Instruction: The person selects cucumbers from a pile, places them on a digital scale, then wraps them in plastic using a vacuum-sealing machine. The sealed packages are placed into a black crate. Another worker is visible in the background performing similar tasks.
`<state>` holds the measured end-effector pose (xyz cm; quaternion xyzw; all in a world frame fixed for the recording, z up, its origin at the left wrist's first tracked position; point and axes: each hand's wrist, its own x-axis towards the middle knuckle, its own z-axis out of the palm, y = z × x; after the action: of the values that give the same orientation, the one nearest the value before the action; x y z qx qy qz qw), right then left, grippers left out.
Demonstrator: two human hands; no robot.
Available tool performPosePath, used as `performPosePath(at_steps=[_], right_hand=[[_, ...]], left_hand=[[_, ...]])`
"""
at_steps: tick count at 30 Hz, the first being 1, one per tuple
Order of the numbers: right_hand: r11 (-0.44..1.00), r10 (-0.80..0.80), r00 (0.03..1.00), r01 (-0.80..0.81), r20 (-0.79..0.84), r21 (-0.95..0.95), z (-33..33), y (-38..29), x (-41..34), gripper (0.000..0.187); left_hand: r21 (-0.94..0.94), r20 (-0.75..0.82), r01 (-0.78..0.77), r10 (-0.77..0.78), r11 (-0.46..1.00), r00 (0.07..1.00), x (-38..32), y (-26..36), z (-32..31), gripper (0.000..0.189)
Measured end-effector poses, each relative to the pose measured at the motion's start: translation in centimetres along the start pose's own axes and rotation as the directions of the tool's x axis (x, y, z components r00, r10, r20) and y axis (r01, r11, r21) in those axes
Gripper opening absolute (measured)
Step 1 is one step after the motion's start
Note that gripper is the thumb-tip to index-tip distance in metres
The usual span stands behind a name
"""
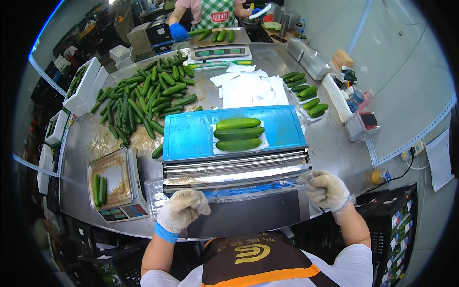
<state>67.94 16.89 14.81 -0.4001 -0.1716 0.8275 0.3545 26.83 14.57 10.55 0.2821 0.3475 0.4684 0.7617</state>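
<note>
My left hand [183, 211], in a white knit glove, grips one end of a sheet of clear cling film [244, 195]. My right hand [327, 191], gloved alike, holds the film's other end. The sheet is stretched between them across the front of a film wrapping machine [236, 175]. On the machine's blue top [186, 138] rests a white tray [266, 144] with three cucumbers [238, 134] side by side. Both gloved hands are near the machine's dark front plate [247, 215], one at each side.
Loose cucumbers [143, 97] heap at the left, near a scale [109, 179] bearing two cucumbers. White tray liners [252, 89] lie behind the machine. Packed trays of cucumbers [308, 95] stand right. Across the table a person [218, 14] in blue gloves works at another scale [220, 52].
</note>
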Motion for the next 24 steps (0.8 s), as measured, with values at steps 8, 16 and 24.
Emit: performPosePath(at_steps=[8,16,24], right_hand=[[0.718,-0.696,0.699,0.680,0.165,0.150,5.0,-8.5,12.1,0.027],[0.397,-0.665,0.747,0.347,-0.006,-0.850,-4.9,-4.9,30.2,0.049],[0.112,-0.540,0.841,0.051,-0.018,-0.992,0.8,-2.4,18.8,0.087]], left_hand=[[-0.420,-0.079,-0.429,0.439,0.800,0.895,12.3,9.2,6.1,0.018],[0.552,-0.291,-0.091,0.294,0.829,0.911,24.9,1.2,-4.6,0.020],[0.942,-0.082,-0.012,0.264,0.336,0.961,14.8,2.1,1.7,0.090]])
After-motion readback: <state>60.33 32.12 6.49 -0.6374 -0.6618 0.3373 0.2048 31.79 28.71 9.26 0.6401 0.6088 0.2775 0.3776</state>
